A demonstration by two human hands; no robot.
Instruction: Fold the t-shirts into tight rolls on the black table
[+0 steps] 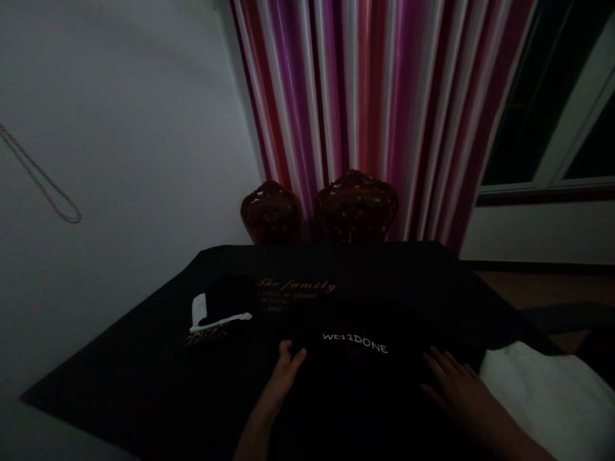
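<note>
A black garment (pixel 355 371) with white lettering lies spread on a table covered by a black cloth (pixel 144 378) with orange script. My left hand (pixel 284 374) rests on the garment's left side, fingers stretched forward and flat. My right hand (pixel 454 381) lies flat on its right side, fingers spread. Neither hand holds anything. The room is dim, so the garment's edges are hard to make out.
A small pile of folded clothes (pixel 221 310), black and white, sits at the table's left. A white cloth (pixel 548 397) lies at the right. Two carved wooden chairs (pixel 355 208) stand behind the table before a striped pink curtain (pixel 375 96). A window (pixel 552 102) is at right.
</note>
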